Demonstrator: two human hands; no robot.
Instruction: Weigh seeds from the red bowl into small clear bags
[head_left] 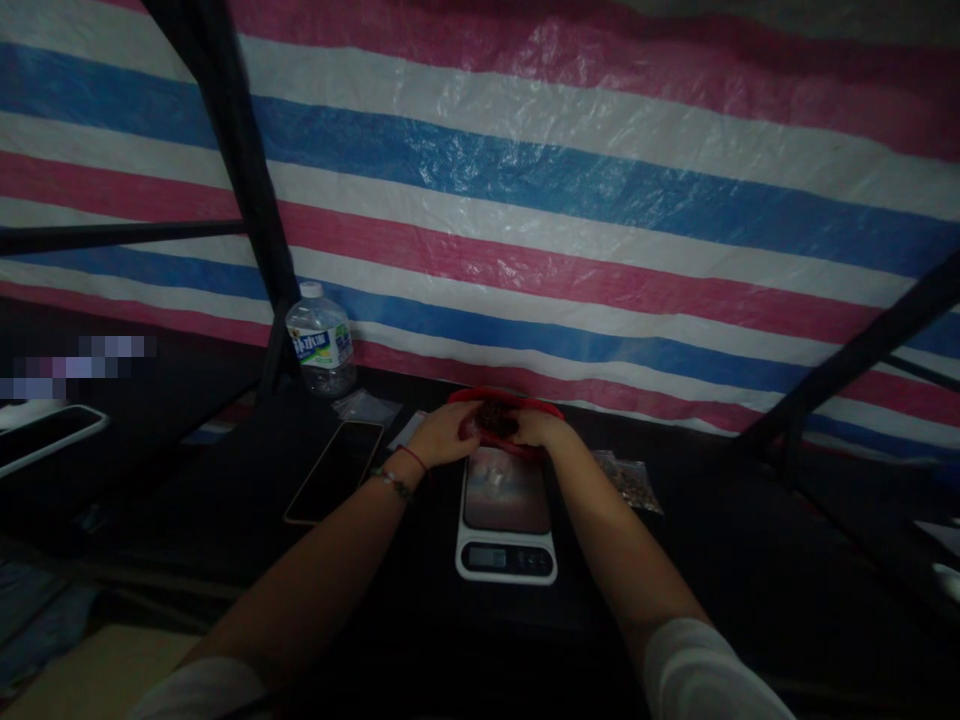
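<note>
- Both arms reach forward from the lower edge of the view, angled inward, so that the left hand (pixel 444 434) and right hand (pixel 541 428) come near each other at a red bag (pixel 553 409).
- The left hand lies along the bag's left side, back of the hand upward, fingers pointing in toward the dark contents (pixel 495 414) between the hands.
- The right hand mirrors it on the other side, wrist bent slightly inward, fingers curled toward the same contents.
- Both hands touch the bag; I cannot tell whether either pinches its edge or only rests there, as the fingertips are lost in shadow and among the contents.
- What the contents are is too dark to make out.
- Just nearer the wearer than the hands, between the forearms, sits a scale (pixel 507 505); its far end is hidden by the bag, and its display (pixel 487 558) is too dim to read.
- A string (pixel 415 458) and beads (pixel 394 484) circle the left wrist.
- Left of the left hand, a phone (pixel 337 472) lies on the dark surface (pixel 420 590), with a bottle (pixel 322 345) farther off.
- Beside the right forearm lies a clear packet (pixel 634 485) of brownish bits, partly covered by the arm.
</note>
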